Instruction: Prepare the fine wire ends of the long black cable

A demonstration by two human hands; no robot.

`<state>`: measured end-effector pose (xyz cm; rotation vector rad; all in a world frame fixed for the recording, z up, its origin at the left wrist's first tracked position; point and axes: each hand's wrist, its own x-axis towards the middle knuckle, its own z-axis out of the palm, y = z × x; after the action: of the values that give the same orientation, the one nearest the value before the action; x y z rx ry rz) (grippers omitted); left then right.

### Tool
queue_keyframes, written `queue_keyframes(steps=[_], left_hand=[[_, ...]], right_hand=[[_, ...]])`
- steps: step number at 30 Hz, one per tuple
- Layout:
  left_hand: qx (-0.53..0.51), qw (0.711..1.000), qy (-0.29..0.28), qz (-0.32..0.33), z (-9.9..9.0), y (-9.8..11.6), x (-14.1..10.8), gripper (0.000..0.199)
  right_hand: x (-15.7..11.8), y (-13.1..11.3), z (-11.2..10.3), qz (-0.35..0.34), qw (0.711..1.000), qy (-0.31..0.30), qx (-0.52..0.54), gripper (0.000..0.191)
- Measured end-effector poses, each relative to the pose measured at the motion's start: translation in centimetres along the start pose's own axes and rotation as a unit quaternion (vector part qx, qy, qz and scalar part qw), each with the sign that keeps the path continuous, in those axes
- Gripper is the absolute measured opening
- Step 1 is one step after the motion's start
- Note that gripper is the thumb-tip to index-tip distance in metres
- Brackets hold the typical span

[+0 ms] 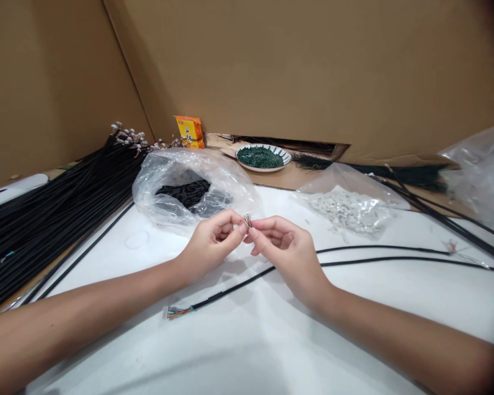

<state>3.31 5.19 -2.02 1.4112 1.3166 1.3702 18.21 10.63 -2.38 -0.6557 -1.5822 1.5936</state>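
Observation:
My left hand [212, 241] and my right hand [290, 252] meet over the white table, thumb and forefinger of each pinched together. Between the fingertips show the thin coloured wires [247, 220] of a cable; their lower part is hidden by the fingers. A black cable [366, 248] runs out to the right from behind my right hand. Below the hands lies another black cable [226, 292], with a small white connector [165, 312] on its coloured wires at the left end.
A bag of black tubes [185, 192] lies behind my left hand, a bag of white connectors [349, 211] at the right. Farther back are a plate [287, 156] of small green pieces and an orange box [189, 130]. Black cables [66, 214] are piled at the left. Cardboard walls [271, 66] enclose the table.

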Motion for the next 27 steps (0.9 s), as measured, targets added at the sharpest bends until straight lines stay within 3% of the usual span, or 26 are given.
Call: queue_keyframes(steps=[6, 16, 27], left_hand=[[-0.025, 0.999, -0.036, 0.0, 0.0, -0.2, 0.0, 0.021], [-0.02, 0.999, -0.048, -0.011, 0.0, 0.1, 0.0, 0.02], [0.05, 0.998, -0.008, 0.029, -0.3, 0.1, -0.1, 0.027]], right_hand=[[0.4, -0.2, 0.0, 0.022, 1.0, 0.002, 0.006, 0.016], [0.7, -0.3, -0.5, 0.049, 0.996, -0.008, 0.068, 0.017], [1.1, -0.1, -1.0, 0.089, 0.99, -0.06, 0.087, 0.015]])
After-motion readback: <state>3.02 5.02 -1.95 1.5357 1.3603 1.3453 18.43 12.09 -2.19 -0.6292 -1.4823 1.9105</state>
